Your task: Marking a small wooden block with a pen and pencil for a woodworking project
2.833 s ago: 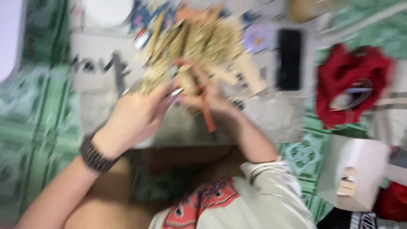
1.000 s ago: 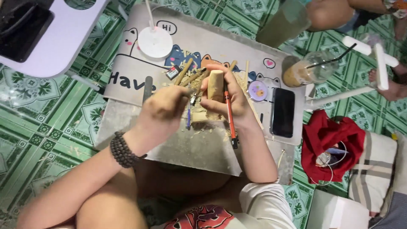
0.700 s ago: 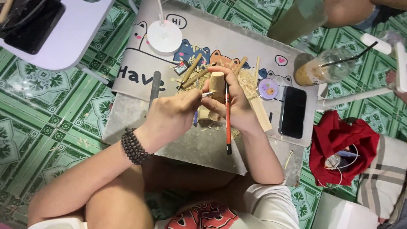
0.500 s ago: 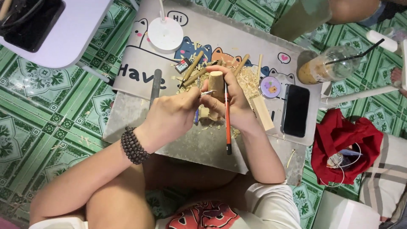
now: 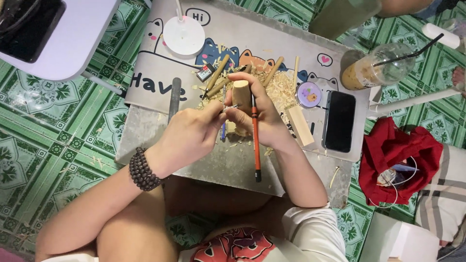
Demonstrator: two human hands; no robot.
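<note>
My right hand grips a short, rounded piece of pale wood upright, with an orange pencil tucked along the palm, its tip pointing toward me. My left hand, a dark bead bracelet on its wrist, holds a small metal carving blade against the side of the wood. Both hands hover over a grey work mat strewn with wood shavings. Wooden-handled carving tools lie just beyond the hands.
A wood block, a black phone, a small round tin, a white lamp base and an iced drink cup surround the mat. A dark file lies left. A red bag sits right, a white table upper left.
The view has steadied and drawn closer since the blurred earliest frame. The hands keep the same grip on wood, pencil and blade, with only small shifts.
</note>
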